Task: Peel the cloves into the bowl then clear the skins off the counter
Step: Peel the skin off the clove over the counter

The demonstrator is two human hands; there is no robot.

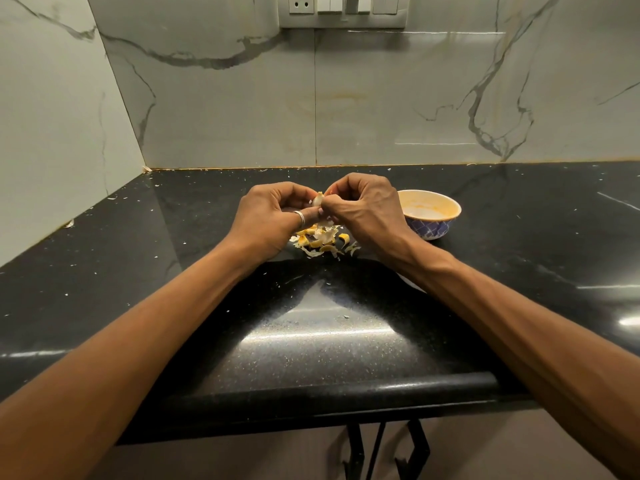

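My left grip [273,216] and right grip [363,209] both pinch one garlic clove [318,199] between them. I judge it light, firm and slippery, so I hold its ends. Brittle skins [322,240] lie just beneath, and the bowl [429,228] is beside my right grip.

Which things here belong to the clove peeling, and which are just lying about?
In the job: left hand and right hand, both pinching the clove; bowl; pile of skins on the counter.

Just there: switch panel on the wall; black brackets below the counter edge.
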